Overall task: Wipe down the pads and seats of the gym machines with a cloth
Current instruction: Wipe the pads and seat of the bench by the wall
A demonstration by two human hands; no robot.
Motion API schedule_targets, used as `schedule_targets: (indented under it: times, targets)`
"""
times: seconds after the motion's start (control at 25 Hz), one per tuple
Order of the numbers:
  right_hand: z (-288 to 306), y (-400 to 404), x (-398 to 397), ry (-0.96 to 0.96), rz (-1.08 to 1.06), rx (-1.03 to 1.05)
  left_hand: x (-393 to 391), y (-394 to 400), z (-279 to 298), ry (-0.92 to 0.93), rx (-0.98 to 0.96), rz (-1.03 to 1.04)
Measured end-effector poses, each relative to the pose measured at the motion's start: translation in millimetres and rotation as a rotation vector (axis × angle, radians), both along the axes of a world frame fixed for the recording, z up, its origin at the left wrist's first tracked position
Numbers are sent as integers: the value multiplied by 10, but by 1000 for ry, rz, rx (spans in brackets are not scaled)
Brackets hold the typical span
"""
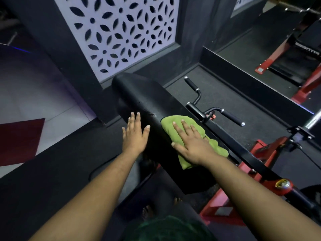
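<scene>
Both bare arms reach forward; the left hand (135,133) and right hand (189,143) lie flat, fingers (185,125) straight.

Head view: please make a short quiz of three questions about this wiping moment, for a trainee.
1. True or false: the right hand presses the green cloth flat on the black pad.
2. Which does the left hand touch? A) the cloth B) the pad C) a handle
3. Fill in: the machine's frame beside the pad is black and ____.

Key: 1 true; 2 B; 3 red.
</scene>
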State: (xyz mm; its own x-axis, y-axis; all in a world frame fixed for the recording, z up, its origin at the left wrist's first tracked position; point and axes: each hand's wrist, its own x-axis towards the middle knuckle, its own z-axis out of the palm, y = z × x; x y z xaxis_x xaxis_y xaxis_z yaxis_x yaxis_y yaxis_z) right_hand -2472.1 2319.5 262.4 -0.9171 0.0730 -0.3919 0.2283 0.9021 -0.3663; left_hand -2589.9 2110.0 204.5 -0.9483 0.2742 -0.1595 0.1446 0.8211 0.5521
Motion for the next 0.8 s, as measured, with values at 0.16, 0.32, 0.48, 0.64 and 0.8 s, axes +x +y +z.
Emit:
schedule_targets:
  times: [0.16,0.32,0.48,0.64,0.8]
  targets:
    - [-32,-120,-641,14,-41,-50,-318,-106,47,-3,70,-12]
    - [-68,-159,-1129,34,-41,-95,-670,53,118,29,153,-7]
    - [-162,-178,-1714,49,-18,-180,-1024,189,120,69,192,61]
    - [-293,-145,-2432,56,9,-312,-1319,318,100,137,233,142]
    - [-460,-85,-3085,35,67,-416,-1430,420,78,196,158,146]
